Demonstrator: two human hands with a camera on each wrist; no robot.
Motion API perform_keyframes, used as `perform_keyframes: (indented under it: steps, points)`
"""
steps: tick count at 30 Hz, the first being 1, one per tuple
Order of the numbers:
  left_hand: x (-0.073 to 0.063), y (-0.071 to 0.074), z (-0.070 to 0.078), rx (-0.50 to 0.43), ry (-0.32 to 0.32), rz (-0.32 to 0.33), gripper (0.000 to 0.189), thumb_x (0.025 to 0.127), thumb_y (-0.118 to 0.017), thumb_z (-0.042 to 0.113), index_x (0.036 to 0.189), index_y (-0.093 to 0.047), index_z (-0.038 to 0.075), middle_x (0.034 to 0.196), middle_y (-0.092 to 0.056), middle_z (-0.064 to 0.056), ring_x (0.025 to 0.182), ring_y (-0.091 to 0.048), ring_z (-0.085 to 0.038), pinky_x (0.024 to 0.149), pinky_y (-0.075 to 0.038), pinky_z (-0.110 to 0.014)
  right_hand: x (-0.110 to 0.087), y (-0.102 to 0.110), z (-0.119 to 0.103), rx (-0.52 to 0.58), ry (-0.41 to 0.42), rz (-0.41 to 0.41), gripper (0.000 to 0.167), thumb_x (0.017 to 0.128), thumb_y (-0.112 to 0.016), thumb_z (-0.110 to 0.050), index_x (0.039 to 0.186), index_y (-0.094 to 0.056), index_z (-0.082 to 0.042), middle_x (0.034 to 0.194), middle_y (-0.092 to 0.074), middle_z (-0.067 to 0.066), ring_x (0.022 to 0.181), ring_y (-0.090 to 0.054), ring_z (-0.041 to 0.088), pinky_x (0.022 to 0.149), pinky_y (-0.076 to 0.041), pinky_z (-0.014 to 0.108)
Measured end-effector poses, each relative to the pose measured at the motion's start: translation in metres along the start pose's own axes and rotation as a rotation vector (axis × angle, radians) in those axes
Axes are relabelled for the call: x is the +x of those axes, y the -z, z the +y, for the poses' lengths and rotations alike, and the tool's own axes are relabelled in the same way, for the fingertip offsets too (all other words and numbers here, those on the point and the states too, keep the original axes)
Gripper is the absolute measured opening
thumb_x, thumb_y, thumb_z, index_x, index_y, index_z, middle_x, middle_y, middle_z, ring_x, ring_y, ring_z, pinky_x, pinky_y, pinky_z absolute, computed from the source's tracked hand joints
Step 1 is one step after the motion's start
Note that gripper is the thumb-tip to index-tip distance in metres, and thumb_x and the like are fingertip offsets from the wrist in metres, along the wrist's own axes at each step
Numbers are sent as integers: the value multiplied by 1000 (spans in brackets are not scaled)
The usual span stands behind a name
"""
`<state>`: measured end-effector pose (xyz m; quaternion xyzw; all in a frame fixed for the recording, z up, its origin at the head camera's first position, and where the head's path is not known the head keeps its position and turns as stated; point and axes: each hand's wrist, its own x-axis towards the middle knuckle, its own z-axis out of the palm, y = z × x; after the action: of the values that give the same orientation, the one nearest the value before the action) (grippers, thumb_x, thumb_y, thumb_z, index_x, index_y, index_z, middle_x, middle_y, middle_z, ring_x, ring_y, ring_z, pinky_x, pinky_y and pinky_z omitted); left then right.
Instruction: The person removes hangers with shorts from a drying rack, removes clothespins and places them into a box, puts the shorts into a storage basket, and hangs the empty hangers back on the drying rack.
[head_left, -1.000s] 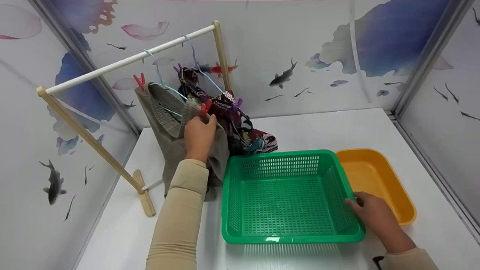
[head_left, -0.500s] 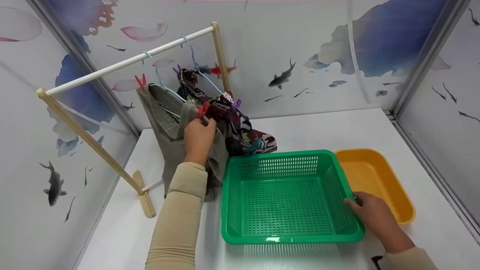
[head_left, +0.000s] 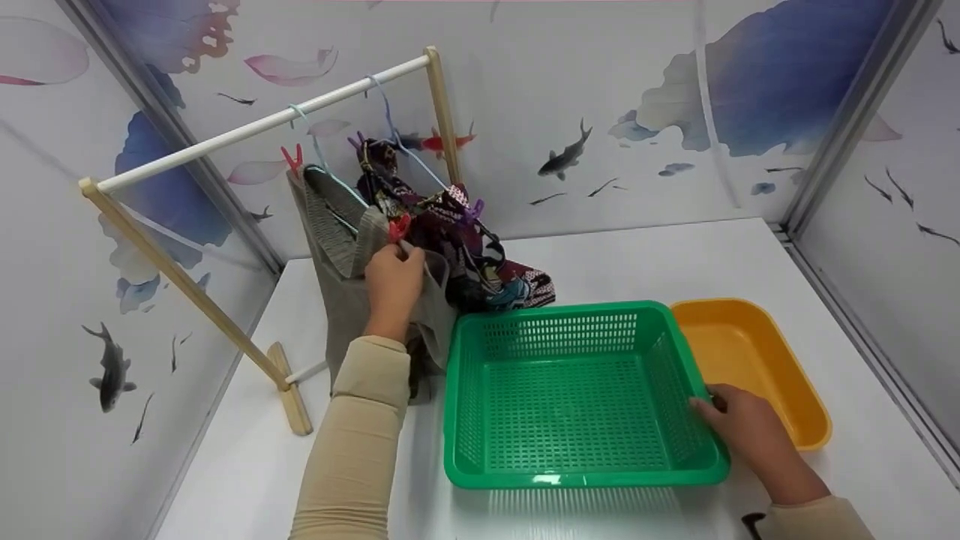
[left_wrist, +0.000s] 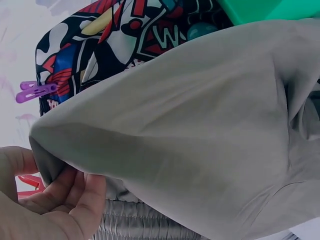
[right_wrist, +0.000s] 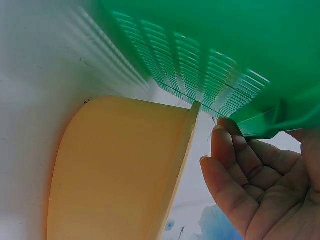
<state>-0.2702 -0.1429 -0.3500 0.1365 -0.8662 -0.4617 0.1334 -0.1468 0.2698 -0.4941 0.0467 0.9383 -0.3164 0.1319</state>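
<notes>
My left fingers (left_wrist: 91, 197): pinching grey garment (left_wrist: 200, 110) near red clip (head_left: 399, 227). Right fingers (right_wrist: 227, 192): gripping green basket (head_left: 622, 478). Step, I judge: adjusting hung garment; next needs steady pinch.

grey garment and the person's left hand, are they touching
Touching. The left wrist view shows it: the left hand pinches the edge of the grey garment, with no gap between them.

The place looks like a booth set up as a laundry corner. White wall panels (head_left: 495, 97) printed with fish and blue leaf shapes enclose a smooth white tabletop (head_left: 652, 262) at left, far and right, meeting at grey metal corner posts (head_left: 856, 112). A pale wooden clothes rack (head_left: 225, 139) and rectangular green plastic basket (head_left: 600, 480) suggest laundry.
</notes>
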Motion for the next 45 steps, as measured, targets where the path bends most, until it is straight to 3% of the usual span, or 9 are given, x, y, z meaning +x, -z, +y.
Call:
perform_keyframes:
  steps: [13, 22, 27, 35, 38, 45]
  points:
    - [-1, 10, -3, -57, 60, -15, 16, 94, -52, 14, 79, -53, 8, 71, -46, -3, 63, -42, -17, 57, -36, -30, 0, -1, 1, 23, -20, -7, 64, 98, -53, -41, 131, -47, 14, 117, -60, 28, 90, -57, 26, 83, -53, 48]
    - [-1, 17, -6, -101, -2, -51, 17, 94, -53, 8, 78, -49, 5, 70, -44, -4, 60, -41, -15, 56, -35, -29, -1, -1, -1, 17, 0, 28, 64, 98, -54, -39, 130, -47, 15, 109, -62, 24, 88, -56, 26, 79, -53, 45]
    - [-2, 19, -6, -103, 7, -69, 17, 97, -55, 12, 83, -51, 2, 76, -46, -6, 67, -43, -17, 60, -36, -30, 0, -1, -1, 24, -25, 5, 65, 98, -54, -41, 132, -45, 14, 118, -58, 29, 93, -57, 29, 86, -52, 50]
    - [-5, 21, -3, -106, 53, -47, 25, 101, -47, 12, 115, -54, -8, 105, -55, -18, 92, -49, -27, 81, -44, -42, 0, -1, -1, 33, -31, -5, 66, 98, -53, -41, 133, -44, 13, 117, -58, 28, 92, -56, 28, 86, -52, 50]
    - [-5, 23, -2, -115, 55, -38, 25, 100, -47, 10, 115, -53, -9, 106, -54, -19, 94, -48, -28, 84, -44, -43, 0, -1, 0, 32, -30, -7, 65, 99, -53, -41, 133, -44, 13, 116, -59, 27, 92, -56, 27, 86, -52, 49]
    - [-8, 29, -2, -124, 48, -38, 15, 97, -50, 6, 104, -53, -7, 95, -49, -13, 86, -46, -24, 75, -42, -38, -1, -1, -1, 33, -27, 1, 65, 98, -53, -41, 133, -45, 13, 118, -59, 29, 93, -58, 28, 86, -52, 50]
